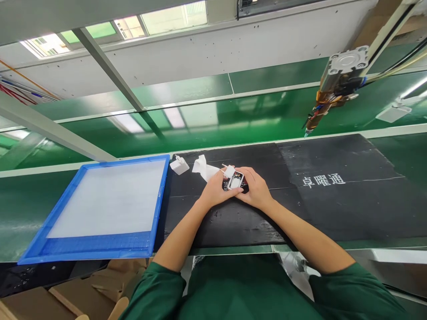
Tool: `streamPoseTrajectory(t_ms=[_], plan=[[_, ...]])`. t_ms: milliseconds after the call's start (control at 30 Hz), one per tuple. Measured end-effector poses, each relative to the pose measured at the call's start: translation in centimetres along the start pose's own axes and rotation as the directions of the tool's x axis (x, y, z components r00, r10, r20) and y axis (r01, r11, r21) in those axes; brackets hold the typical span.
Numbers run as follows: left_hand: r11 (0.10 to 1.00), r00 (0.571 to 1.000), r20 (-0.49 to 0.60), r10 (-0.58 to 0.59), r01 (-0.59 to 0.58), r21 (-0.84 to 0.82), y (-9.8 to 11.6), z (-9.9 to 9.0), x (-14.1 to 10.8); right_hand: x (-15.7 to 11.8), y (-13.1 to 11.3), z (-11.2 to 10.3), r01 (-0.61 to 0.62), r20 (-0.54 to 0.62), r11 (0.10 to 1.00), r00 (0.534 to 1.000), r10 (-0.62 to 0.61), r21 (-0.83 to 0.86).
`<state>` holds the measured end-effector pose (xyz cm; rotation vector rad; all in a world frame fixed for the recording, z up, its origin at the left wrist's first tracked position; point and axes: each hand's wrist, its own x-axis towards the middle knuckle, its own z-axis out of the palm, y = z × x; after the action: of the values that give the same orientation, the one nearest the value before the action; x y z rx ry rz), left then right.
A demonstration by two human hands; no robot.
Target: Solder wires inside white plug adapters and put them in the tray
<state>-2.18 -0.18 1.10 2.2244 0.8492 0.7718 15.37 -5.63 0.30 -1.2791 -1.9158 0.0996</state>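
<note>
Both my hands meet over the black mat around a small white device housing [235,180], rounded and rectangular, with its inner parts showing. My left hand [215,189] grips its left side, thumb along the lower edge. My right hand [256,189] is closed around its right side. A small white block [229,171] with a thin stick-like end shows by my left fingertips; whether it is joined to the housing I cannot tell. Just left of my hands lies a crumpled white tissue [204,169]. Beyond that stands a white ribbed block [179,165], like a charger.
A blue-rimmed tray [158,200] with a white sheet lies at the left. The black mat [320,209] stretches right, with white lettering. A nozzle tool [315,118] hangs from a cylinder at the upper right. Cardboard pieces [60,298] sit below the bench at lower left.
</note>
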Motion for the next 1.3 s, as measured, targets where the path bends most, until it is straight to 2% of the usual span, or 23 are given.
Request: streamPoseTrajectory(t_ms=[100,200,333,433,533,567,600,633,667,700,767,800,833,933,1000,1067,1167,1233,1300], plan=[[0.996,0.998,0.051,0.021,-0.016,-0.082,0.7,0.6,0.1,0.1,-0.1,-0.2,-0.019,-0.026,1.0,0.999,0.019,0.002],[0.995,1.0,-0.006,0.011,-0.012,-0.098,1.2,1.1,0.1,0.1,-0.3,-0.2,-0.048,-0.046,0.999,0.998,0.047,-0.021],[0.987,0.99,-0.102,-0.099,0.085,-0.136,1.6,1.8,-0.1,0.1,-0.4,0.0,-0.076,-0.057,0.996,0.996,0.074,-0.035],[0.975,0.972,-0.134,-0.192,0.173,-0.141,1.4,2.2,-0.1,0.2,-0.5,0.0,-0.112,-0.027,0.994,0.993,0.112,0.004],[0.928,0.949,-0.155,-0.274,0.218,-0.303,0.7,2.1,0.2,0.7,-0.4,-1.1,-0.068,0.106,0.995,0.993,0.06,0.077],[0.898,0.941,-0.164,-0.298,0.218,-0.382,0.3,1.9,0.4,0.9,-0.2,-1.8,-0.046,0.118,0.995,0.992,0.035,0.092],[0.864,0.934,-0.168,-0.315,0.21,-0.457,0.0,1.7,0.5,1.2,0.1,-2.7,-0.034,0.086,0.995,0.996,0.026,0.095],[0.831,0.932,-0.167,-0.323,0.195,-0.522,-0.3,1.4,0.7,1.5,0.5,-3.7,-0.039,-0.01,0.996,0.999,0.04,0.084],[0.801,0.933,-0.161,-0.32,0.176,-0.572,-0.5,1.0,0.8,1.8,1.1,-4.9,-0.072,-0.158,0.995,0.984,0.082,0.07],[0.776,0.939,-0.151,-0.308,0.157,-0.611,-0.6,0.7,0.9,2.1,2.0,-6.2,-0.111,-0.332,0.991,0.934,0.128,0.068],[0.733,0.953,-0.13,-0.275,0.12,-0.669,-0.5,0.2,0.9,2.8,4.3,-9.0,-0.171,-0.642,0.98,0.742,0.193,0.096],[0.714,0.957,-0.122,-0.262,0.108,-0.691,-0.4,0.0,0.9,3.3,5.7,-10.5,-0.22,-0.673,0.972,0.706,0.218,0.084],[0.696,0.96,-0.111,-0.257,0.105,-0.71,-0.2,-0.1,0.9,3.9,7.2,-11.9,-0.273,-0.676,0.959,0.693,0.251,0.076],[0.635,0.96,-0.062,-0.274,0.132,-0.761,0.2,-0.1,0.9,5.9,11.1,-14.9,-0.357,-0.579,0.906,0.699,0.421,0.227],[0.598,0.956,-0.024,-0.291,0.162,-0.785,0.3,0.0,0.9,7.3,12.6,-15.5,-0.371,-0.42,0.839,0.739,0.526,0.399],[0.574,0.953,0.012,-0.304,0.193,-0.796,0.2,0.0,1.0,8.3,13.0,-14.9,-0.393,-0.321,0.785,0.754,0.573,0.479],[0.563,0.946,0.043,-0.321,0.227,-0.795,-0.2,0.0,1.0,9.2,12.2,-13.0,-0.395,-0.3,0.783,0.764,0.57,0.481],[0.591,0.938,0.034,-0.346,0.245,-0.769,-0.6,0.1,1.1,9.4,11.1,-11.7,-0.34,-0.271,0.8,0.814,0.513,0.495],[0.643,0.924,0.01,-0.382,0.274,-0.715,-0.9,0.2,1.2,9.4,9.7,-10.4,-0.25,-0.21,0.811,0.887,0.41,0.529]])
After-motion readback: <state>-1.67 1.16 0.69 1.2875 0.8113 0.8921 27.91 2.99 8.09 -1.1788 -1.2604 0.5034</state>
